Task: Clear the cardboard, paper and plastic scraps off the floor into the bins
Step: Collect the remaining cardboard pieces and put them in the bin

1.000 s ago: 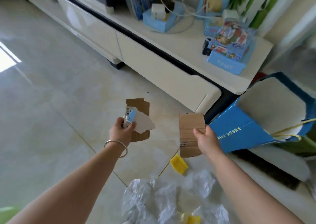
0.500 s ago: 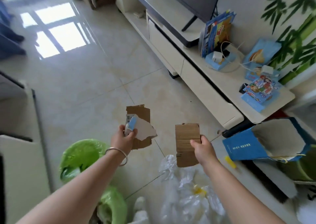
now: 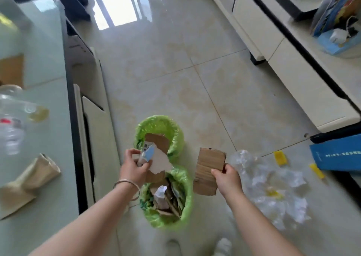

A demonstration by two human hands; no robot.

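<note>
Two bins with green liners stand on the floor: the far bin (image 3: 175, 126) and the near bin (image 3: 185, 212), which holds cardboard and paper scraps. My left hand (image 3: 133, 168) grips a bundle of torn paper and cardboard scraps (image 3: 159, 159) over the gap between the bins. My right hand (image 3: 226, 179) holds a brown cardboard piece (image 3: 208, 169) upright, just right of the near bin. Crumpled clear plastic (image 3: 273, 187) lies on the floor to the right, with yellow scraps (image 3: 280, 158) beside it.
A blue paper bag (image 3: 338, 152) lies at the right edge by a white TV cabinet (image 3: 293, 76). A glass table (image 3: 39, 158) on the left carries a plastic bottle (image 3: 11, 126) and a crumpled brown bag (image 3: 29, 179). My feet show at the bottom.
My view has swung left from the TV cabinet to the bins. Both hands, still holding their scraps, now hang over and beside the green bins.
</note>
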